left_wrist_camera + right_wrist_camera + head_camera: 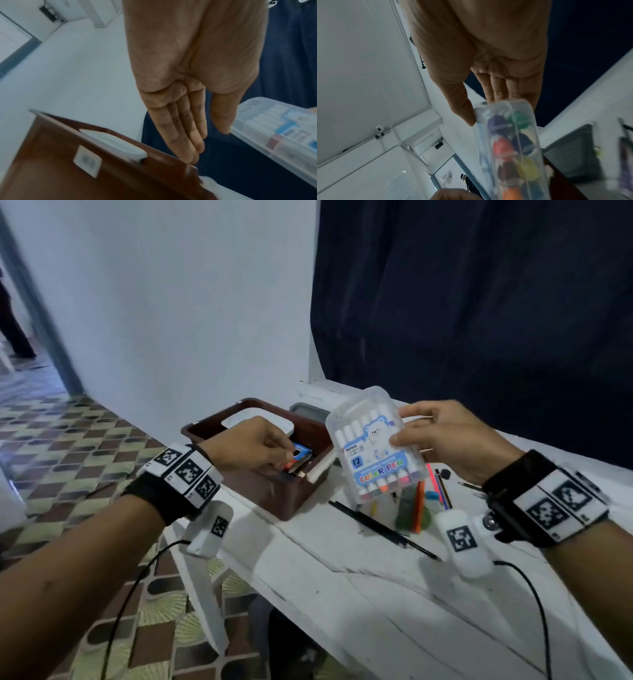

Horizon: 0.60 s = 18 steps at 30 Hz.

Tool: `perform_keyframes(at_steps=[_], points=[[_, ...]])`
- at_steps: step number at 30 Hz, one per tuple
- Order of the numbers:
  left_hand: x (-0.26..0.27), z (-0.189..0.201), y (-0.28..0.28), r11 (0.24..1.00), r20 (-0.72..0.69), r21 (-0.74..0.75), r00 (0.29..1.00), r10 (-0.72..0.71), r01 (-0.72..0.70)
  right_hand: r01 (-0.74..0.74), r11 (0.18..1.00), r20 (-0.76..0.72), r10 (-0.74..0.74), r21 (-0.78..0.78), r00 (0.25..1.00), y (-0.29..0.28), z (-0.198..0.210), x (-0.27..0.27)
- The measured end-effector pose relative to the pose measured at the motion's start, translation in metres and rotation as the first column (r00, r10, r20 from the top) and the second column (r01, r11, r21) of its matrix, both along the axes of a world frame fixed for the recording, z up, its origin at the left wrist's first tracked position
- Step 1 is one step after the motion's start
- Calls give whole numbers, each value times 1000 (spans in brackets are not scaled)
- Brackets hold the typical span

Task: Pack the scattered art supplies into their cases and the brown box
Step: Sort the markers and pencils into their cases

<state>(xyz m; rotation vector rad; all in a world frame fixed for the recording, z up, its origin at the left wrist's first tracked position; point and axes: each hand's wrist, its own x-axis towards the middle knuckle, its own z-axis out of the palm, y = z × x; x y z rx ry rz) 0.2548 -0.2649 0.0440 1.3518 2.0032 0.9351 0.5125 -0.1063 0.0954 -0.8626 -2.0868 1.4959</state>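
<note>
The brown box (274, 494) stands at the left end of the white table (342, 594). My left hand (291, 451) reaches into it, fingertips at a small blue and orange pack (303, 457) lying inside. In the left wrist view the left hand (210, 146) shows straight fingers (188, 135) with nothing between them and the thumb, just above the box rim (120, 169). My right hand (402, 426) pinches a clear marker case (373, 453) labelled Color Pen, tilted in the air right of the box. The right wrist view shows the thumb and fingers of the right hand (484, 111) on the case (513, 142).
A white flat item (260, 419) lies in the box's far end. Behind the box sits a grey container (308, 410). Loose black brushes (383, 525), green and orange pieces (414, 508) and pens (442, 487) lie under the held case. The table edge drops to a patterned floor on the left.
</note>
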Motion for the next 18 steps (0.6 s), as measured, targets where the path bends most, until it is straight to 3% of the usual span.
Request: perform_keyframes(at_steps=[3, 6, 9, 12, 15, 18], points=[[-52, 5, -8, 999, -232, -25, 972, 37, -44, -31, 995, 33, 29, 90, 999, -2, 16, -57], [-111, 11, -12, 994, -475, -92, 880, 8, -59, -91, 973, 108, 69, 212, 992, -7, 26, -128], [-155, 7, -13, 983, -544, -182, 836, -72, -34, -175, 906, 237, 86, 385, 968, -17, 23, -193], [-186, 0, -13, 962, -606, -272, 776, -177, 7, -258, 789, 398, 18, 557, 917, -25, 10, -245], [-211, -1, -11, 950, -628, -310, 740, -240, 45, -345, 767, 508, 29, 541, 861, -29, -4, -285], [-224, -2, -9, 956, -608, -284, 756, -243, 78, -419, 749, 590, 48, 512, 806, -35, -18, -311]])
